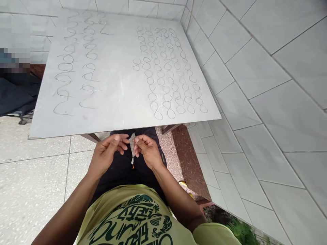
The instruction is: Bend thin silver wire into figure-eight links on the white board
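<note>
Over my lap, just off the table's near edge, my left hand [108, 148] has its fingers loosely bent and apart, with nothing visible in them. Beside it, my right hand [146, 148] pinches thumb against fingertips. Whatever lies in that pinch is too small to make out. A narrow speckled grey patch [132, 149] shows between the hands; I cannot tell whether it is a scrap or floor between my legs. On the white tabletop [117, 105], thin wire figure-eight pieces [167, 90] lie in rows at right, and wavy wire pieces [65, 78] form columns at left.
Tiled wall [255, 102] closes off the right side and the back of the table. At far left is dark cloth [15, 92] on a wheeled chair. Dark table legs [90, 137] stand under the near edge. Green plants [241, 229] show at lower right.
</note>
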Available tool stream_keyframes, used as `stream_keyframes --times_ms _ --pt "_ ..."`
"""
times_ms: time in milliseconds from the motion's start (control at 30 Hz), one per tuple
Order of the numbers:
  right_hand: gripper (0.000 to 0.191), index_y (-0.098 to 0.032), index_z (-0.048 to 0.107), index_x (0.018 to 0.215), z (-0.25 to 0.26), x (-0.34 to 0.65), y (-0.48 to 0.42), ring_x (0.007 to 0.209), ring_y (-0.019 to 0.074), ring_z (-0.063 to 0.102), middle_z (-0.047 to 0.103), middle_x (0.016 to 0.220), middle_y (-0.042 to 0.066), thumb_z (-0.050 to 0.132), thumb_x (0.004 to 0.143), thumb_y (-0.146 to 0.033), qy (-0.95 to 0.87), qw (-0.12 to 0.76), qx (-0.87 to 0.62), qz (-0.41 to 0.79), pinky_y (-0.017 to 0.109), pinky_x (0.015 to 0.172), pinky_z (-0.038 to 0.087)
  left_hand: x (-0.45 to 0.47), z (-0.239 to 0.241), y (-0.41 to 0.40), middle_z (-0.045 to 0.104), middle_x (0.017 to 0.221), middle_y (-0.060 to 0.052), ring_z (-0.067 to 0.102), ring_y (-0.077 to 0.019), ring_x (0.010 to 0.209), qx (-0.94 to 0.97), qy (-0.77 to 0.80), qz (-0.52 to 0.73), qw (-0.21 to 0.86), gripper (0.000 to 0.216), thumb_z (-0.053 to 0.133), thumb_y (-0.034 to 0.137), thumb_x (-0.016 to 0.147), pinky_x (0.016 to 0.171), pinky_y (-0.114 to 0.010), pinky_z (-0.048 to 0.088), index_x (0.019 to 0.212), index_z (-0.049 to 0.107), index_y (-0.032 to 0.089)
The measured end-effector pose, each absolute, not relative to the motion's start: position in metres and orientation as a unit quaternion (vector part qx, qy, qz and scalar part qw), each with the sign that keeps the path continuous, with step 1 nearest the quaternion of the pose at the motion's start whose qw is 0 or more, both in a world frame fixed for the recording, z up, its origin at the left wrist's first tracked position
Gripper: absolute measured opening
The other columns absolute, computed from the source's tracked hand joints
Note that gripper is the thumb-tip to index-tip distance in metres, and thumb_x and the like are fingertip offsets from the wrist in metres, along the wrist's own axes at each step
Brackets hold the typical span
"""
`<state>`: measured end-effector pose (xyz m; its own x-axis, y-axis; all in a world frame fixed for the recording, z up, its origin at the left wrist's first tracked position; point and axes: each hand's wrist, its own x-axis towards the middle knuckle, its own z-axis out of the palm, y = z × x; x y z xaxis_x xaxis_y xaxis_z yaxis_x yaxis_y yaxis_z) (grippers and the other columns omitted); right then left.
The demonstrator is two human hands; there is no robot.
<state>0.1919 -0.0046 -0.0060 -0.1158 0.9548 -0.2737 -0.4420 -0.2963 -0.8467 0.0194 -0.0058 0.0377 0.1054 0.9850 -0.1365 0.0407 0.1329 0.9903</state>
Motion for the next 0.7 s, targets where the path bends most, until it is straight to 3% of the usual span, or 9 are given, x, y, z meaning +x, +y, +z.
stream_keyframes --times_ms 133,233,400,600,700 --pt "0.038 -0.017 0.069 0.083 -0.005 0.190 -0.009 0.046 0.0077 0.048 0.058 0.061 -0.005 0.084 0.077 -0.050 -0.255 0.453 -0.390 0.760 0.021 0.040 0.033 0.010 0.035 -0.002 0.063 0.139 -0.011 0.068 -0.0200 0.095 0.591 0.489 0.387 0.512 0.044 0.061 0.044 0.098 0.079 -0.033 0.058 0.139 0.065 0.029" --pt "0.039 -0.017 0.068 0.083 -0.006 0.190 -0.013 0.044 0.0063 0.044 0.056 0.058 -0.006 0.087 0.074 -0.049 -0.248 0.424 -0.375 0.787 0.020 0.038 0.028 0.006 0.035 -0.001 0.059 0.142 -0.008 0.068 -0.0195 0.098 0.685 0.465 0.319 0.461 0.044 0.064 0.038 0.097 0.087 -0.035 0.058 0.141 0.064 0.036" --pt "0.038 -0.018 0.062 0.082 -0.009 0.194 -0.017 0.040 0.0052 0.039 0.054 0.054 -0.009 0.088 0.073 -0.043 -0.241 0.389 -0.344 0.820 0.019 0.037 0.023 0.009 0.035 0.003 0.069 0.121 -0.006 0.067 -0.0223 0.109 0.752 0.404 0.292 0.431 0.026 0.061 0.033 0.099 0.092 -0.035 0.056 0.118 0.078 0.035" --pt "0.036 -0.018 0.065 0.093 -0.020 0.207 -0.019 0.042 0.0067 0.044 0.058 0.059 -0.006 0.075 0.085 -0.051 -0.304 0.399 -0.409 0.762 0.020 0.039 0.028 0.011 0.023 0.000 0.071 0.083 -0.003 0.065 -0.0169 0.071 0.676 0.487 0.325 0.447 0.023 0.064 0.039 0.097 0.064 -0.029 0.054 0.107 0.081 0.028" --pt "0.032 -0.019 0.067 0.095 -0.020 0.212 -0.021 0.050 0.0090 0.051 0.063 0.067 -0.003 0.065 0.094 -0.050 -0.386 0.441 -0.469 0.660 0.021 0.045 0.036 0.009 0.018 -0.004 0.071 0.077 -0.001 0.064 -0.0166 0.065 0.678 0.535 0.327 0.382 0.024 0.063 0.039 0.097 0.063 -0.029 0.053 0.107 0.082 0.027"
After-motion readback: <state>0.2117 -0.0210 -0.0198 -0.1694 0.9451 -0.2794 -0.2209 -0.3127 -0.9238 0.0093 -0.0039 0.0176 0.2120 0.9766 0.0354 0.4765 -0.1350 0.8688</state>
